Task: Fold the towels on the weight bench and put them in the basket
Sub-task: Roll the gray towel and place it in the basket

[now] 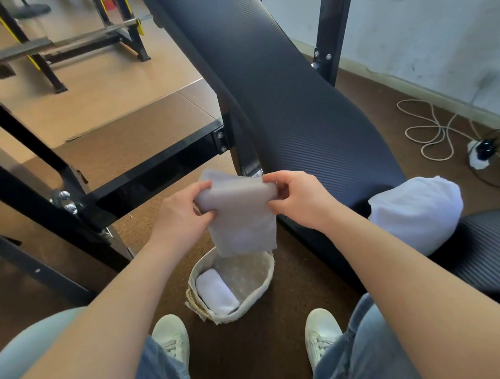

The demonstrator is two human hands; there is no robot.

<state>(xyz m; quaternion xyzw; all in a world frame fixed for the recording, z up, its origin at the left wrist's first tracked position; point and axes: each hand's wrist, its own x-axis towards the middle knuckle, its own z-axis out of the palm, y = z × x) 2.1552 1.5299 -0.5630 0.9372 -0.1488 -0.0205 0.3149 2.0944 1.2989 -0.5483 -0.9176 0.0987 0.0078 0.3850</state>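
Note:
A folded grey towel (240,216) hangs in the air above the basket (266,289). My left hand (183,215) grips its upper left edge and my right hand (297,198) grips its upper right edge. The small fabric-lined basket stands on the floor between my feet, and a rolled white towel (217,292) lies in its left side. Another white towel (417,211), loosely bunched, lies on the black weight bench (290,99) to my right.
The bench's black steel frame (142,178) runs across the left, close to the basket. A white cable and a power strip (479,153) lie on the floor by the wall at right. My white shoes (171,337) flank the basket.

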